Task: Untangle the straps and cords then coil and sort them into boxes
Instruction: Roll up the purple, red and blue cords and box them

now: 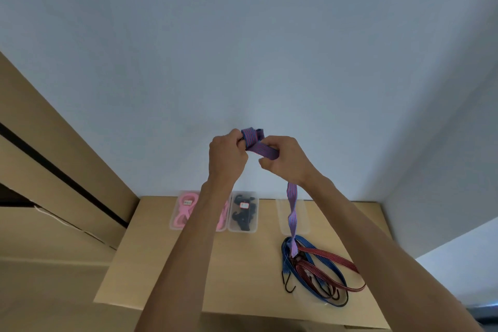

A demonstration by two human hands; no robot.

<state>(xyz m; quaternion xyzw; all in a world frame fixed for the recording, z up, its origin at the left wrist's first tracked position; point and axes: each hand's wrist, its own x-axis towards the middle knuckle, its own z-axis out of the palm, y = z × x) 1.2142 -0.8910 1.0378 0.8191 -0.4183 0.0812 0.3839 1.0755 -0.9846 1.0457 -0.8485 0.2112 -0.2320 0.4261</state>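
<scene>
Head view: both arms are raised in front of a pale wall, above a light wooden table (pixel 167 272).
Left hand (pixel 227 156): fingers curled round the wound end of a purple striped strap (pixel 258 144), pinching it at the top.
Right hand (pixel 285 159): just beside the left hand, fingers curled over the same strap where it leaves the wound part.
Purple striped strap: bunched between the two hands; its loose length drops from below the right wrist, twisting, down to the table.
Strap pile (pixel 320 269): below the right forearm, a tangle of a blue striped strap (pixel 312 246) and a red striped strap (pixel 336 259) with black hooks (pixel 288 284); the hanging purple end reaches into it.
Pink box (pixel 175 219): below the left hand and partly hidden by the left forearm, a clear box holding pink cords (pixel 186 210).
Black box (pixel 243 211): just right of the left forearm, touching or nearly touching the pink box, a clear box holding black pieces with a small white and red label on top.
Third box (pixel 304 219): a clear box behind the hanging strap, below the right hand; its contents cannot be told.
Cabinet (pixel 54 170): wooden panels well to the left of the left arm.
</scene>
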